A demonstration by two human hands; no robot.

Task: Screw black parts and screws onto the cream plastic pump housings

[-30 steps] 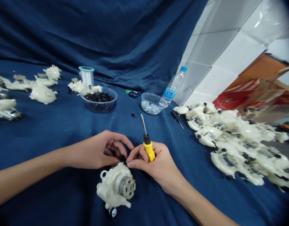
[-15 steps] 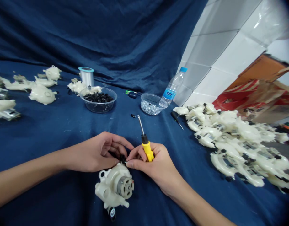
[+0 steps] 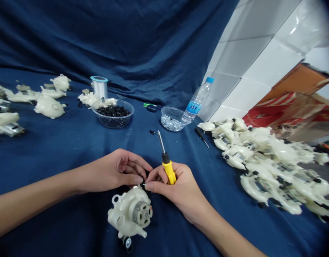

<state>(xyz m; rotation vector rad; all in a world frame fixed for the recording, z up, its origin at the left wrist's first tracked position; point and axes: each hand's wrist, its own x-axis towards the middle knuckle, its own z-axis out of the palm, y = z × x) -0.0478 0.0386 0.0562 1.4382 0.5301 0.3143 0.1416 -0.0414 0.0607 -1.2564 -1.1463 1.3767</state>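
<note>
Dark blue cloth [image 3: 73, 142] covers the bench and hangs behind it as a backdrop, with white tiled wall [image 3: 250, 46] at the right. One cream plastic pump housing with a metal motor [image 3: 130, 213] lies on the cloth just below the two hands. The left hand [image 3: 114, 171] is curled, its fingertips pinched on a small part that is too small to be told. The right hand [image 3: 175, 185] is closed around one yellow-handled screwdriver [image 3: 167, 166], whose shaft points up and away, while its thumb and forefinger meet the left fingertips just above the housing. Two clear bowls are seen farther back: one of black parts [image 3: 112, 113], one of silver screws [image 3: 173, 119]. One water bottle [image 3: 198, 100] leans beside the second bowl. A heap of housings [image 3: 268, 160], too many to count, lies at the right.
</note>
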